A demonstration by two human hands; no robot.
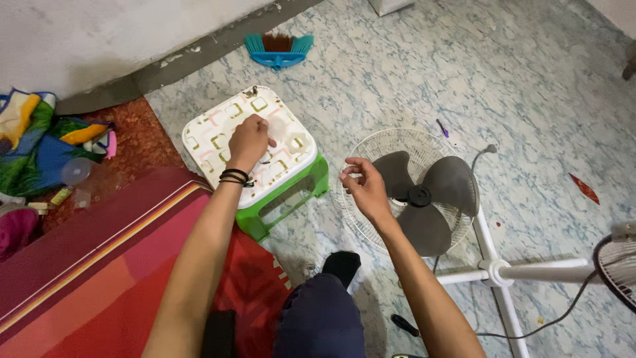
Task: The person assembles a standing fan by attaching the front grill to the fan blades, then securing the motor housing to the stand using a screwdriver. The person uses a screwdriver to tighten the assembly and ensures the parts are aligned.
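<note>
My left hand [248,138] rests on top of a small stool [212,126] with a white patterned seat and green base, fingers curled over something small that I cannot make out. My right hand [363,183] hovers at the left rim of a white wire fan guard [371,149] lying flat on the floor, thumb and fingers pinched together; whether anything is in them is unclear. A grey three-blade fan propeller [424,199] sits in the guard. Black bands circle my left wrist.
A white fan stand [497,272] with a black cord lies at the right, with another guard [619,272] at the edge. A blue hand broom [278,50] lies by the wall. Red mat [99,258], colourful cloth [40,139] and my knee [321,311] are near.
</note>
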